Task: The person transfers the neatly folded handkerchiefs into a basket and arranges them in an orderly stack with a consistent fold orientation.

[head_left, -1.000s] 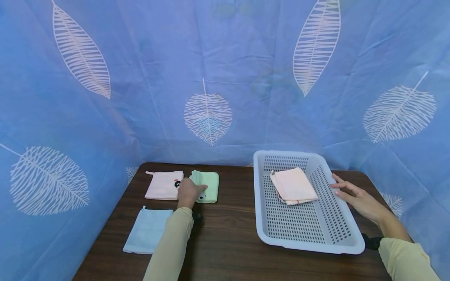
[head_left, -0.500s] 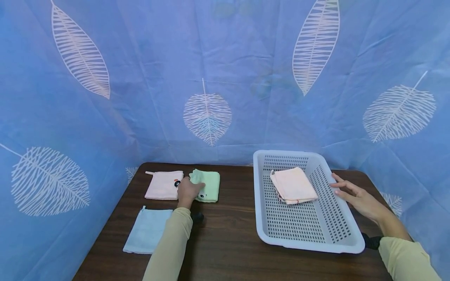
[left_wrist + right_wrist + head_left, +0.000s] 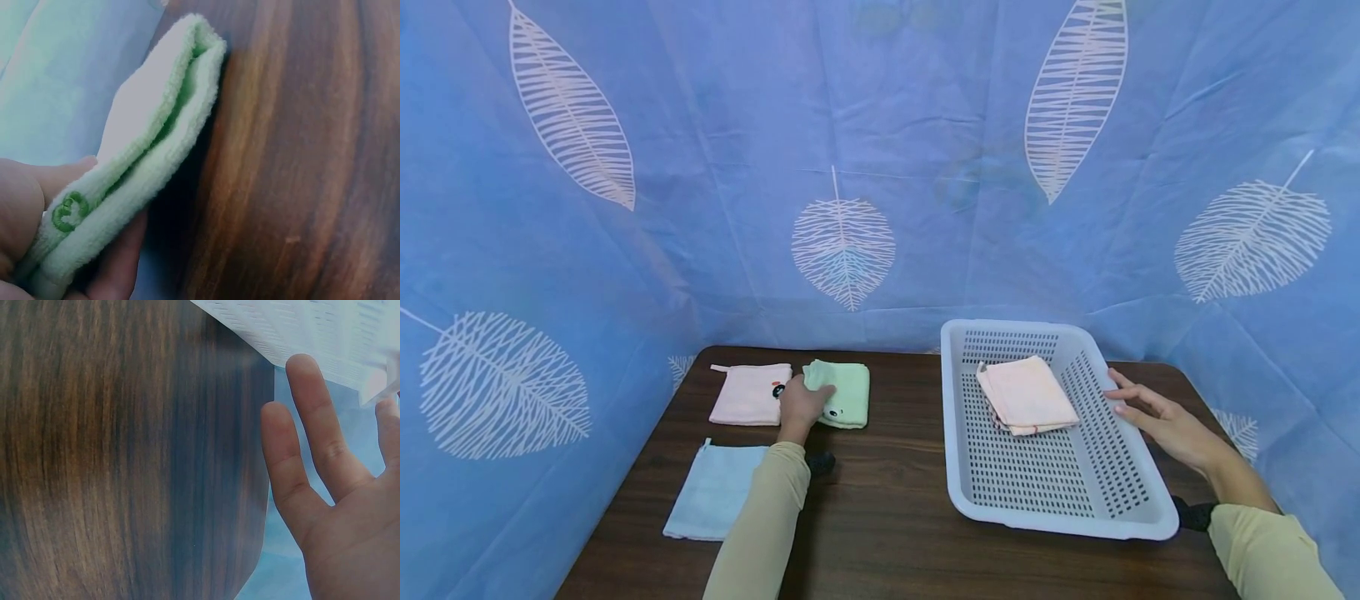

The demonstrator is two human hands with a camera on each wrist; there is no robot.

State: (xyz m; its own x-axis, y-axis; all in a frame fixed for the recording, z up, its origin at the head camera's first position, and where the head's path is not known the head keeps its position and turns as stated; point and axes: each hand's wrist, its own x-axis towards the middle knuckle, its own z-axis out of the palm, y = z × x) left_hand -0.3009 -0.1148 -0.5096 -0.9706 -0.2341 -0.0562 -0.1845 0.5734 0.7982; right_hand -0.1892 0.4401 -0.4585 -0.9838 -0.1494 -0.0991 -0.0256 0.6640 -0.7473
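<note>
My left hand (image 3: 801, 402) pinches the near left corner of a folded green towel (image 3: 844, 393) at the back left of the dark wooden table (image 3: 880, 525). In the left wrist view the green towel (image 3: 147, 159) is lifted at that edge, my left hand (image 3: 37, 219) gripping it with thumb on top and fingers underneath. My right hand (image 3: 1153, 414) rests with straight fingers against the right rim of a white perforated basket (image 3: 1138, 521). A folded peach towel (image 3: 1028, 396) lies inside the basket. The right wrist view shows my right hand (image 3: 325, 481) with fingers extended under the basket's rim (image 3: 312, 331).
A folded pink towel (image 3: 748, 394) lies left of the green one. A light blue towel (image 3: 711, 492) lies nearer the table's front left. Blue leaf-print cloth (image 3: 850, 167) walls the table on three sides.
My left hand has closed on the green towel's corner and lifted that edge slightly, shifting the towel a little to the right. The right hand has stayed at the basket's rim.
</note>
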